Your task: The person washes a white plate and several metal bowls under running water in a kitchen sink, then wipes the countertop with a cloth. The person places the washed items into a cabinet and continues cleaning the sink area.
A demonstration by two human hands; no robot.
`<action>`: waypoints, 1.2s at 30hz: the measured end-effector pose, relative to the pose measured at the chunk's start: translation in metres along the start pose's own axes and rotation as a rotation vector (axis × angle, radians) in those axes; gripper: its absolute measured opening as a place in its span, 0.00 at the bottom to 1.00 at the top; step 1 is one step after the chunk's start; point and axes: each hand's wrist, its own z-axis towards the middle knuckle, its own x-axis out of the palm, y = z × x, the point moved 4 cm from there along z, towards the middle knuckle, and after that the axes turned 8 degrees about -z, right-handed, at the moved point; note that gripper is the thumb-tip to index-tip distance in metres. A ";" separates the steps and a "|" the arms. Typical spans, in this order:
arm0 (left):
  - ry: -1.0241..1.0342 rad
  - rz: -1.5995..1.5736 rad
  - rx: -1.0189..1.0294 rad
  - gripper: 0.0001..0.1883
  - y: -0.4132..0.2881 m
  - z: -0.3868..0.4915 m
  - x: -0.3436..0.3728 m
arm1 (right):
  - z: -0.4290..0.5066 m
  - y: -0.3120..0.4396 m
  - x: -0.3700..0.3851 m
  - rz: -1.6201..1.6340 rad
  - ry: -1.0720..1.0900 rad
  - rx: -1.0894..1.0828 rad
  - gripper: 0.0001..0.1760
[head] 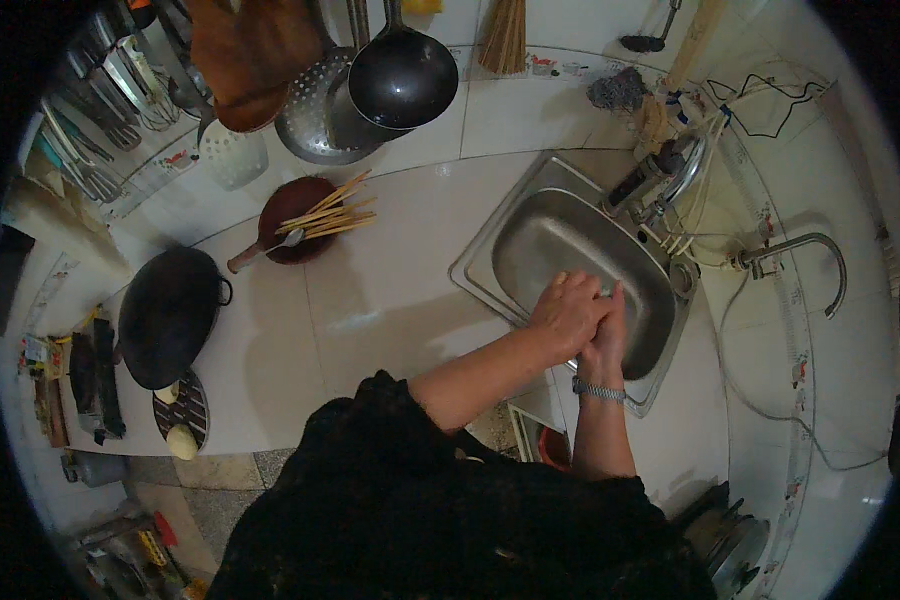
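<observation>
Above the near part of a stainless steel sink, my two hands are pressed together. My left hand lies over my right hand, its fingers bent across it. A metal-band watch circles my right wrist. A small pale greenish spot shows between the fingers; whether it is an object cannot be told, as the palms are hidden. The faucet rises at the sink's back right corner, with a dark cylindrical item beside it. No running water can be made out.
Left on the counter are a reddish-brown pan with wooden chopsticks and a spoon, a black wok, and a striped oval board bearing pale round items. A ladle and skimmer hang behind. A second curved tap juts from the right wall.
</observation>
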 end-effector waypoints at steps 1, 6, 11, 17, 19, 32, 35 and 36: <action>0.032 -0.020 -0.066 0.17 0.002 0.000 0.000 | 0.007 0.001 -0.007 -0.030 -0.043 0.016 0.26; -0.048 -0.297 -0.255 0.18 0.021 0.009 -0.013 | 0.021 0.023 -0.026 -0.256 0.067 0.129 0.13; 0.075 -0.231 -0.082 0.15 0.016 0.018 -0.003 | 0.019 0.024 -0.007 -0.263 0.076 0.056 0.19; 0.139 0.121 0.156 0.11 -0.001 0.017 0.013 | 0.009 0.019 0.005 0.040 0.164 0.086 0.22; 0.151 0.117 0.100 0.11 0.002 0.022 0.014 | 0.013 0.019 0.000 0.124 0.144 0.071 0.21; 0.279 -0.029 0.109 0.13 0.000 -0.001 0.005 | 0.107 0.065 -0.099 -0.072 -0.125 -0.183 0.08; 0.326 0.071 0.074 0.11 0.005 -0.004 0.005 | 0.119 0.060 -0.104 0.070 -0.171 -0.138 0.09; 0.388 0.152 0.046 0.10 0.009 -0.005 0.007 | 0.121 0.059 -0.102 0.071 -0.203 -0.153 0.11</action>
